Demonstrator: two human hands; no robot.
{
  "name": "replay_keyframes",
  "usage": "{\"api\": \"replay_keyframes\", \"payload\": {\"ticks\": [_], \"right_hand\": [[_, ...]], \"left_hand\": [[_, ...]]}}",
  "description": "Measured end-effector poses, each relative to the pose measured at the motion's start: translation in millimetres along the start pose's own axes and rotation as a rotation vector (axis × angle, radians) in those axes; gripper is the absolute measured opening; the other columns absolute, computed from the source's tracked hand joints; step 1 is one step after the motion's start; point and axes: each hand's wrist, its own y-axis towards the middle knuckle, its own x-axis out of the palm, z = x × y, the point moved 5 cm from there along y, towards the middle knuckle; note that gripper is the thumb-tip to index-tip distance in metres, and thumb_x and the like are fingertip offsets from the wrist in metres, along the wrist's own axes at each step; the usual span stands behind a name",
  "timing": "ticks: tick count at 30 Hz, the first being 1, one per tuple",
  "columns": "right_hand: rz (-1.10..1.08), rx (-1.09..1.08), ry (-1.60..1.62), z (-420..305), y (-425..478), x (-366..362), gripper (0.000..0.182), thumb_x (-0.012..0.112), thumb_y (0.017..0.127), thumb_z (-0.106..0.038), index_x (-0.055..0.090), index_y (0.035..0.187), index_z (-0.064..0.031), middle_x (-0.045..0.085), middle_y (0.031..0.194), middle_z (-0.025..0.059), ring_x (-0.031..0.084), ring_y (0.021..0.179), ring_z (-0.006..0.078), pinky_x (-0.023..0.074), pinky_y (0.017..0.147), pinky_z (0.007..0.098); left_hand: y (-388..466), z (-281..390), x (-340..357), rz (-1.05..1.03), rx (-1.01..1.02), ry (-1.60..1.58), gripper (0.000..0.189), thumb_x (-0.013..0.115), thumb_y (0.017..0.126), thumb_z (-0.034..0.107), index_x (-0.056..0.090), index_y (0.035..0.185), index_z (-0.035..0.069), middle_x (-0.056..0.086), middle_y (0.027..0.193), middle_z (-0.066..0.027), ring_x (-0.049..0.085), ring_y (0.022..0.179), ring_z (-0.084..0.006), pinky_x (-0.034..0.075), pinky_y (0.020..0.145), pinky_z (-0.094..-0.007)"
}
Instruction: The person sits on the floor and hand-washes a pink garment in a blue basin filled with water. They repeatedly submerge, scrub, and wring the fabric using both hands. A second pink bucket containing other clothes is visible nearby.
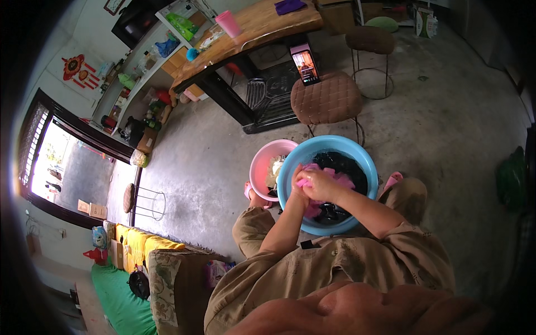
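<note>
A light-blue plastic basin [370, 167] stands on the floor between my knees. Inside it, dark wet clothing [335, 159] lies in water around a pink cloth [344, 180]. My left hand [297, 184] and my right hand [319, 184] are pressed together over the basin's left half, both gripping a bunched part of that cloth. The rest of the cloth hangs down onto the dark clothing. Partly behind the blue rim is a smaller pink basin [259, 167] with pale and dark cloth items [274, 169] in it.
A brown padded stool [326, 98] holding a propped phone [305, 67] stands just beyond the basin. Behind it is a wooden table [268, 25] with a pink cup [228, 24]. A sofa [180, 284] is at lower left, and another stool [144, 201] is near the doorway.
</note>
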Motion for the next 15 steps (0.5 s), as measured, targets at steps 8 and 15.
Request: {"api": "replay_keyframes", "payload": {"ticks": [8, 15], "right_hand": [[0.056, 0.451, -0.338, 47, -5, -6, 0.031, 0.052, 0.086, -0.026, 0.046, 0.101, 0.0, 0.06, 0.086, 0.0251, 0.059, 0.083, 0.0406, 0.0489, 0.07, 0.0468], [0.152, 0.539, 0.928, 105, -16, 8, 0.046, 0.053, 0.086, -0.014, 0.04, 0.128, 0.0013, 0.048, 0.126, 0.019, 0.049, 0.114, 0.0223, 0.0392, 0.096, 0.0323]], "left_hand": [[-2, -10, -1, 0.323, 0.096, -0.096, 0.038, 0.036, 0.093, 0.03, 0.054, 0.116, 0.006, 0.057, 0.118, -0.0143, 0.056, 0.105, -0.0316, 0.044, 0.094, -0.0462], [-5, 13, 30, 0.138, 0.207, -0.13, 0.036, 0.042, 0.091, 0.028, 0.054, 0.115, 0.005, 0.058, 0.115, -0.0131, 0.055, 0.107, -0.0308, 0.041, 0.097, -0.047]]}}
